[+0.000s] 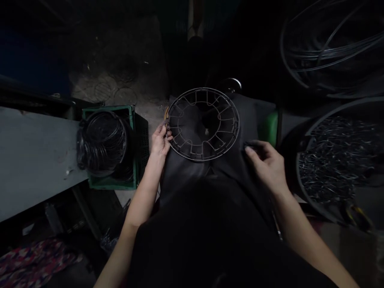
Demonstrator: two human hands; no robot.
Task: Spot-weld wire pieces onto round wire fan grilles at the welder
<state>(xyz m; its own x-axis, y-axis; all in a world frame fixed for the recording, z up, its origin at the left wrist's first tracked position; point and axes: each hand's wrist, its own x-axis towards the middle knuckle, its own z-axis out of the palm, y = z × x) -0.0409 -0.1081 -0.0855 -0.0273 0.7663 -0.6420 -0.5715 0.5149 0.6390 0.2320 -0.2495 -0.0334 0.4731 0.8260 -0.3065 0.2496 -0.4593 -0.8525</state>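
One wire frame (203, 161) in L hand (161, 140); R hand (270, 166) apart

Dim grey floor (150, 68): green plastic crate (112, 187) standing on it, left side; 2 thin round wire pieces (102, 91) lying flat beyond.

Both bare forearms (144, 196) extend forward, the left hand (161, 140) slightly farther out, thumb (163, 130) and fingers (169, 136) curled in a grip, the right hand (268, 168) well apart, thumb extended, bent fingers partly in shadow.
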